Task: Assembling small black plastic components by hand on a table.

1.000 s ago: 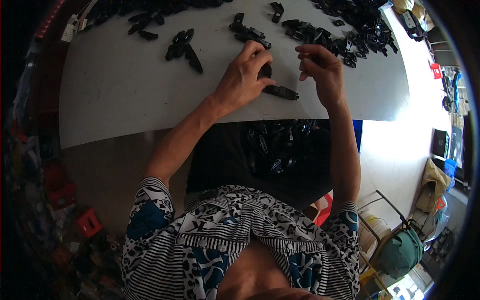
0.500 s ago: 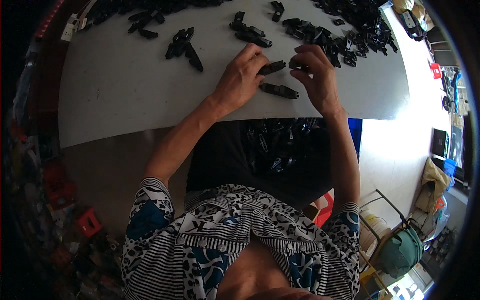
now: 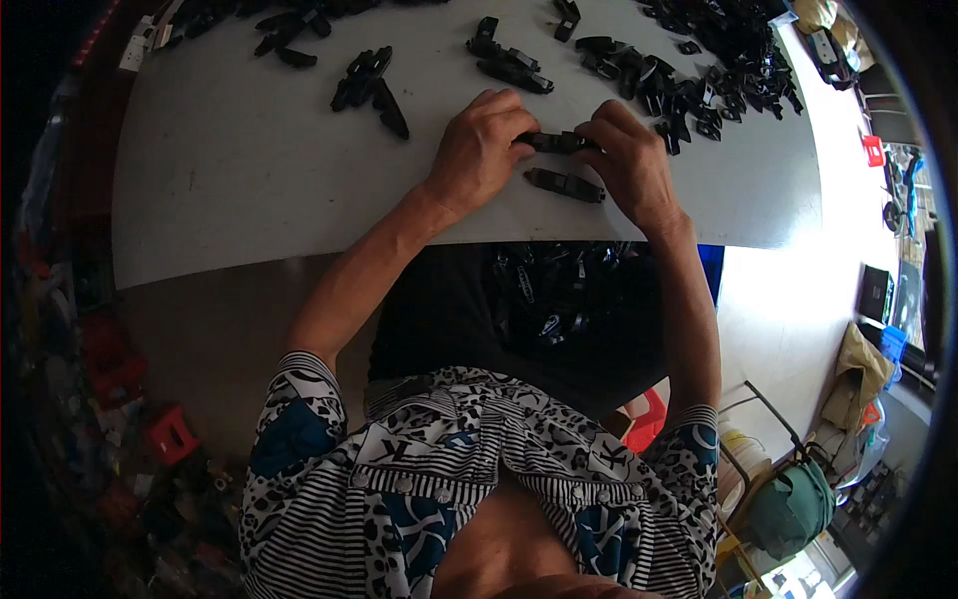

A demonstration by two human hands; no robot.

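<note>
The left hand (image 3: 482, 145) holds the nine o'clock end of a black part (image 3: 555, 142) over the table (image 3: 249, 180); the right hand (image 3: 633, 165) seems to pinch its three o'clock end. A second part (image 3: 565, 185) lies just beside it, at six o'clock; a dark pile (image 3: 743, 62) sits toward two o'clock.

Person wears a blk/wht patterned shirt (image 3: 429, 439), mix of leopard spots, thin stripes & letter-like motifs, w/ teal patches (image 3: 291, 444). Sleeves (image 3: 299, 399) short, striped nr cuffs. Round metallic btns (image 3: 443, 494) along striped band (image 3: 423, 489); open up top. Legwear (image 3: 431, 314) plain blk. L hand (image 3: 484, 142) & R hand (image 3: 633, 165) bare.
</note>
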